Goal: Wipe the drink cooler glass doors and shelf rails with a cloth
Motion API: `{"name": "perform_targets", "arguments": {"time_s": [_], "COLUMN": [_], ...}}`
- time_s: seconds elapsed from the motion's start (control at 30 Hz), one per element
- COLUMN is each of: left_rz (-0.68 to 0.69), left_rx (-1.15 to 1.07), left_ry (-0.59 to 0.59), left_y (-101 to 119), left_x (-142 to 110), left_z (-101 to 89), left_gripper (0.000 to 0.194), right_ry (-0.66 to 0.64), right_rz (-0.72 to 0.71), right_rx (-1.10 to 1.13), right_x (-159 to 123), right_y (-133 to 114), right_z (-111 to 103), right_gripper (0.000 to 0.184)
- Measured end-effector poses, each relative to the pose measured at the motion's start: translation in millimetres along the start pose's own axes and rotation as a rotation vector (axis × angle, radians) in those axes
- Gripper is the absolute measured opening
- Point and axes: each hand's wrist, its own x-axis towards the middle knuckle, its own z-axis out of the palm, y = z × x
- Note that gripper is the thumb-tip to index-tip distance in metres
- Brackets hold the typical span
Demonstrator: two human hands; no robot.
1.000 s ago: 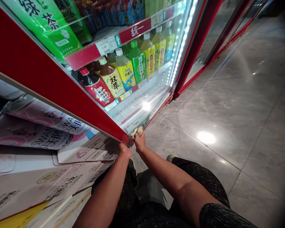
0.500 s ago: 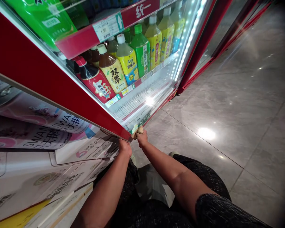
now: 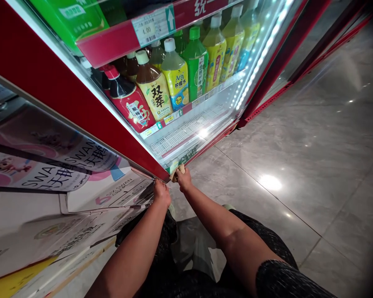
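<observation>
At the lower front corner of a red-framed drinks fridge [image 3: 136, 145], my right hand [image 3: 184, 179] is closed around a beige cloth [image 3: 175, 174], pressed to the bottom of the glass. Most of the cloth is hidden in the fist. Beside it, my left hand [image 3: 161, 193] has its fingers curled at the fridge's red side edge, between it and the cartons; the fingertips are partly hidden. Behind the glass stand a red-labelled bottle [image 3: 135, 108], a cream-labelled bottle [image 3: 156, 93], a yellow-and-blue bottle [image 3: 175, 78] and a green bottle [image 3: 197, 68].
Printed cartons [image 3: 112, 194] are stacked close on the left, with large pink-and-white cans [image 3: 65, 165] above them. Grey tiled floor [image 3: 267, 140] stretches to the right. Another red fridge frame [image 3: 267, 103] adjoins further along. My knees [image 3: 261, 231] are bent below my arms.
The view has shifted slightly, so the bottles sit lower and further right. Both hands stay at the fridge corner, the right still gripping the cloth.
</observation>
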Motion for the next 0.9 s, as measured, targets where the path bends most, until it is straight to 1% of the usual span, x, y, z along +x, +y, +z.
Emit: {"name": "perform_targets", "arguments": {"time_s": [0.17, 0.27, 0.4, 0.57, 0.73, 0.83, 0.9], "left_rz": [-0.007, -0.015, 0.002, 0.098, 0.168, 0.189, 0.209], "left_rx": [-0.014, -0.024, -0.033, -0.033, -0.041, -0.066, -0.092], "left_ry": [-0.001, -0.01, -0.034, -0.065, -0.097, -0.075, -0.059], "left_y": [3.1, 1.2, 0.6, 4.6, 9.7, 15.9, 20.1], "left_x": [4.5, 4.7, 3.6, 4.4, 9.7, 12.6, 13.4], "left_z": [1.6, 3.4, 4.8, 3.3, 3.1, 6.3, 9.7], "left_gripper": [0.042, 0.044, 0.049, 0.047, 0.044, 0.046, 0.047], "right_ry": [0.04, 0.061, 0.084, 0.102, 0.156, 0.17, 0.164], "right_rz": [0.005, -0.007, 0.008, 0.04, 0.062, 0.052, 0.012], "right_rx": [-0.012, -0.01, -0.026, -0.053, -0.08, -0.086, -0.093], "right_x": [10.9, 19.5, 27.6, 27.6, 27.0, 22.0, 16.6], "right_y": [-10.5, -15.8, -15.5, -13.0, -19.8, -25.1, -26.1], "right_z": [7.8, 12.5, 21.8, 38.7, 57.8, 69.4, 74.1], "right_gripper": [0.026, 0.025, 0.025, 0.026, 0.028, 0.035, 0.04]}}
